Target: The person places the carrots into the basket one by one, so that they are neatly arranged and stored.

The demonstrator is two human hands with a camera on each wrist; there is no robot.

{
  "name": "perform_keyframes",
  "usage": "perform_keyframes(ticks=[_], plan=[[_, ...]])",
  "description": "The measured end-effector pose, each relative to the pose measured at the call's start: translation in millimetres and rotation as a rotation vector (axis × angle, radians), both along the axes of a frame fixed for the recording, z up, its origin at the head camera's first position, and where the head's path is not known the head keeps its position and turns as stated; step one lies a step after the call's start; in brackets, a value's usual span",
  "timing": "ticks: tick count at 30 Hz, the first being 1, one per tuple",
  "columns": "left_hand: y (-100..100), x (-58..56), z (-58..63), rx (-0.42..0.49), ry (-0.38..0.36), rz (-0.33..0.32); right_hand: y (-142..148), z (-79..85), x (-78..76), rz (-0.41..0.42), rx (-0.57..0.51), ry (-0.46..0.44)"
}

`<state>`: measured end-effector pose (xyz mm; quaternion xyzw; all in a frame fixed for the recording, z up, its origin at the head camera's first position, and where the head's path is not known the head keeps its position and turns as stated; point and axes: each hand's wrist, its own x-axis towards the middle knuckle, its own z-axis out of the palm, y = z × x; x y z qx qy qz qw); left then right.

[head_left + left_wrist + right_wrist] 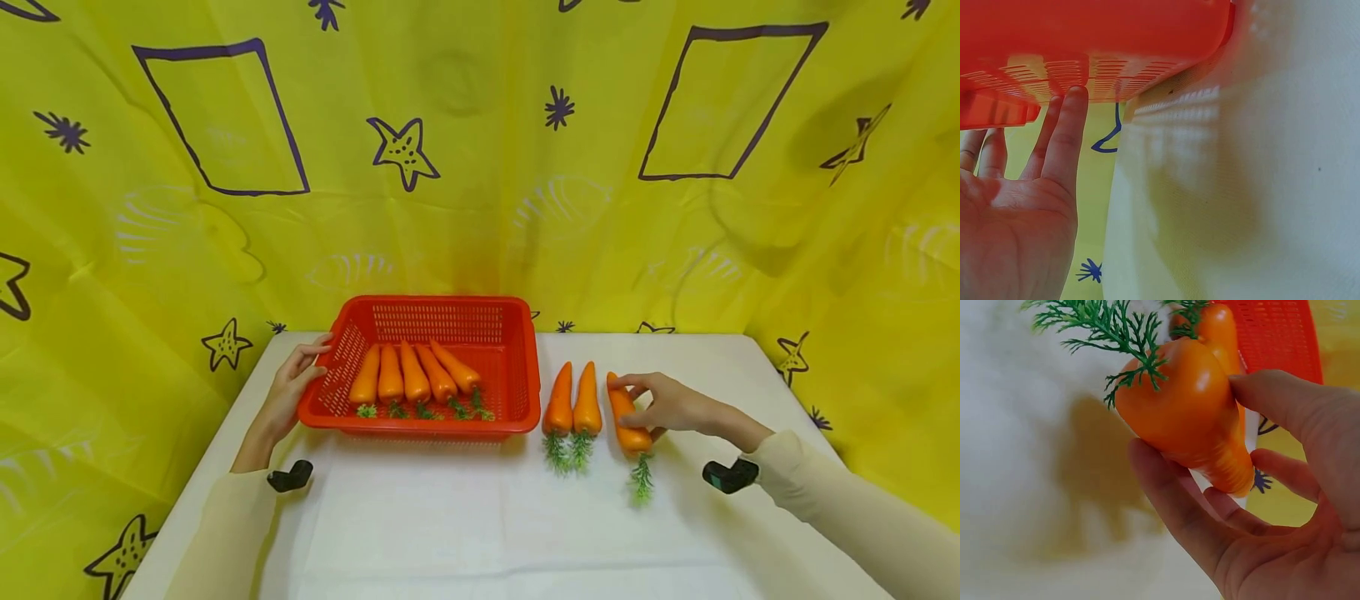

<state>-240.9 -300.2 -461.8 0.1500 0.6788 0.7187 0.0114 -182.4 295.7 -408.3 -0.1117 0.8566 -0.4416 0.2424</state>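
Observation:
A red plastic basket [420,425] stands on the table, with several orange toy carrots [415,379] lying side by side in it, green tops toward the near side. My left hand [288,387] is at the basket's left end. In the left wrist view its fingers [1065,140] extend fairly straight against the slotted wall. My right hand [663,404] grips one carrot [1175,397] between thumb and fingers, its leafy top pointing toward me. Two more carrots [559,404] [587,404] lie on the table between that hand and the basket.
A white cloth [450,517] covers the table. Yellow curtains [480,225] printed with stars and frames hang behind it and at both sides. Dark wrist devices [291,476] [730,476] show near both sleeves.

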Motion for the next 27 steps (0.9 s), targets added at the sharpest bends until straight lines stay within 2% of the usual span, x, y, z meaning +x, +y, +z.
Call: perform_keyframes(ticks=[6, 12, 21, 27], plan=[[-0.4, -0.1, 0.0, -0.006, 0.009, -0.002, 7.4, 22.0, -2.1, 0.072, -0.01, 0.051], [0.2, 0.0, 1.2, -0.014, 0.016, 0.001, 10.6, 40.4, -4.2, 0.109, -0.012, 0.161], [-0.5, 0.3, 0.0, -0.018, 0.02, -0.007, 3.9, 50.2, -6.1, 0.083, -0.032, 0.296], [-0.7, 1.2, -0.2, -0.017, 0.018, -0.003, -0.5, 58.3, -8.3, 0.083, -0.062, 0.294]])
